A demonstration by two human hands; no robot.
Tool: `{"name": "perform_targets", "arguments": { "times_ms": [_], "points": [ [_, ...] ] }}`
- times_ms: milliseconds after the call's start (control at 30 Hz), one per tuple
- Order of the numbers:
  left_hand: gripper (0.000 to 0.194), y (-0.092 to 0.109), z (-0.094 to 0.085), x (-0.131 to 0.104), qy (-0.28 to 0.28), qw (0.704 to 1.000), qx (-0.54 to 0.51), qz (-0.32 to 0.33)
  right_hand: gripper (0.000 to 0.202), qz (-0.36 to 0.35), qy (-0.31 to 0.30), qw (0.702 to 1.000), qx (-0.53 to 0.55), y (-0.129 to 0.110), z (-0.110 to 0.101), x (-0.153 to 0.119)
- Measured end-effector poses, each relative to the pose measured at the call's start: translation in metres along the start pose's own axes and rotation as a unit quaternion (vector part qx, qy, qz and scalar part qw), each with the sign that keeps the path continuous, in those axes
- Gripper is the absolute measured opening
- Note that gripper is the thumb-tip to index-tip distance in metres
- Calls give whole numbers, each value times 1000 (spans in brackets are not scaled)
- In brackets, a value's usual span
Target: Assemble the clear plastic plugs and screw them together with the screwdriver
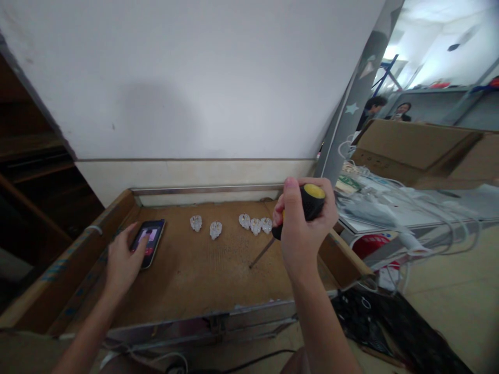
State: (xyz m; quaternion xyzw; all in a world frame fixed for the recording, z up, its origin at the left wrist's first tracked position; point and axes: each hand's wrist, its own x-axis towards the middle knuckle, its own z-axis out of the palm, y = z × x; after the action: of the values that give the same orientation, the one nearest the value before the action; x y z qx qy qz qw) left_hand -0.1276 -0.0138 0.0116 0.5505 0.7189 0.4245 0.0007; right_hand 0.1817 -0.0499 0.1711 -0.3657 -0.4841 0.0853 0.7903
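My right hand (302, 226) is closed around the black and yellow handle of a screwdriver (312, 201). Its metal shaft slants down to the left, and the tip rests on the brown worktop (195, 275). My left hand (123, 257) lies flat at the left, fingers spread, its fingertips touching a phone (148, 241) with a lit screen. Several small clear plastic plug parts stand in a row at the back of the worktop, two near the middle (205, 226) and three (255, 224) just left of my right hand.
The worktop has raised cardboard sides (58, 280) and a metal front rail (218, 322). To the right stand cardboard boxes (409, 150) and a heap of white cables (390, 208). Two people are visible far off at the upper right. Black netting (370, 322) lies on the floor.
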Motion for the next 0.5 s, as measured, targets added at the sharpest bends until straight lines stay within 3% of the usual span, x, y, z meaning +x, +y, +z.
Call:
{"name": "perform_targets", "arguments": {
  "times_ms": [100,233,300,400,500],
  "points": [
    [47,51,16,-16,-8,994,-50,101,23,8,1,1000,1,2,3,1],
    [39,130,65,-27,-135,953,-33,269,22,-1,-4,1000,3,4,9,1],
    [38,162,95,-28,-184,932,16,311,22,-9,2,1000,-2,6,10,1],
    [36,189,131,-28,-225,915,86,324,22,-15,32,999,-11,9,5,4],
    [30,194,145,-32,-234,911,100,325,22,-8,64,998,-7,10,-6,8]
  ]
}}
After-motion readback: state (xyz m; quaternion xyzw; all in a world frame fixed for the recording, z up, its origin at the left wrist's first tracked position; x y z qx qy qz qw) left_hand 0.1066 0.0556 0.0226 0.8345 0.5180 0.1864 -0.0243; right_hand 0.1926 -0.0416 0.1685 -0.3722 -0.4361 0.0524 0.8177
